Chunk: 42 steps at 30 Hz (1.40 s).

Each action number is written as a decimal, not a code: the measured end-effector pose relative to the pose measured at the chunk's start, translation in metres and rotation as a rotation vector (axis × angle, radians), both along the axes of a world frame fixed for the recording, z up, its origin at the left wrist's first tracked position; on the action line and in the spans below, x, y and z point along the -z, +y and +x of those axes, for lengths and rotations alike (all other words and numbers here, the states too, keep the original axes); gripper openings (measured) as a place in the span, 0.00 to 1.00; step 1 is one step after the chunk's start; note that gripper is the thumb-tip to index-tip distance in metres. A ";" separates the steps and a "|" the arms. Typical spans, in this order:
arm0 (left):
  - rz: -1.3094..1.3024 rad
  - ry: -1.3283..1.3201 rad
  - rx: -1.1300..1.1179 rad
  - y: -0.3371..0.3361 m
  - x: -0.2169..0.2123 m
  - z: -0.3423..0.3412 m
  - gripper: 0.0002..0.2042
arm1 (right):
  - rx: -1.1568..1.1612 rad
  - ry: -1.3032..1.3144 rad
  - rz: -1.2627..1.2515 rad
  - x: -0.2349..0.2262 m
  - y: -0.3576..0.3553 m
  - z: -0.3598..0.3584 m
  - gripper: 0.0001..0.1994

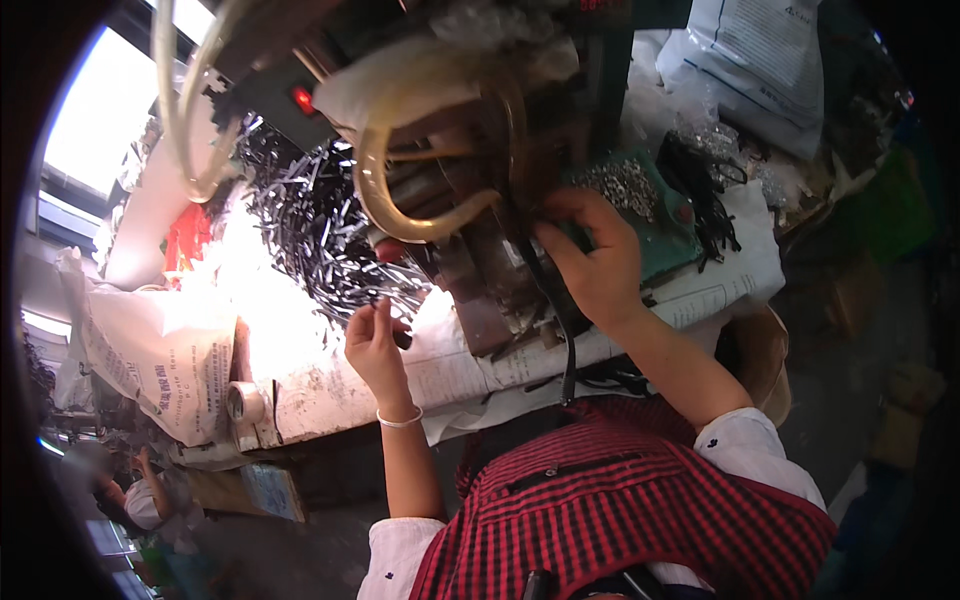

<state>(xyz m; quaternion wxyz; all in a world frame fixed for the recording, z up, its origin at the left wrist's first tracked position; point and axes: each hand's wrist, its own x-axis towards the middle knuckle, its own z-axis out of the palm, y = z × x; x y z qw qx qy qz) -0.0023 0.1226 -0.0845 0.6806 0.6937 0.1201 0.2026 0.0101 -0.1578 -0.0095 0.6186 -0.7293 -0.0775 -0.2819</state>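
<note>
left hand [373,345] pinching strip, right hand [592,258] perhaps gripping cord [560,315]

Left hand [375,340] pinches black strips [320,235]; right hand [590,255] touches machine [470,180].

The setting was a small factory workshop. A bench-mounted machine [470,150] with curved hoses [400,200] and a red indicator light [303,99] stood on a paper-covered workbench [350,390]. Heaps of dark metal strips [320,230], a tray of small silver parts [625,185] and bulk sacks [150,360] surrounded it.
</note>
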 end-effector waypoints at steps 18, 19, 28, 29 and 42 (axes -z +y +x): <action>1.078 -1.061 0.465 -0.119 -0.102 -0.017 0.11 | -0.277 0.196 0.009 -0.037 -0.027 -0.022 0.29; 1.066 -1.107 0.446 -0.121 -0.097 -0.013 0.12 | -0.127 0.186 -0.133 -0.028 -0.046 -0.012 0.27; 1.031 -1.128 0.423 -0.126 -0.090 -0.009 0.10 | 0.344 0.347 -0.501 0.059 -0.108 -0.016 0.07; 1.042 -1.120 0.417 -0.124 -0.091 -0.009 0.11 | 0.357 0.293 -0.615 0.061 -0.102 -0.012 0.07; 1.048 -0.763 0.315 -0.038 -0.088 -0.094 0.11 | 0.480 0.261 -0.662 0.070 -0.096 -0.007 0.07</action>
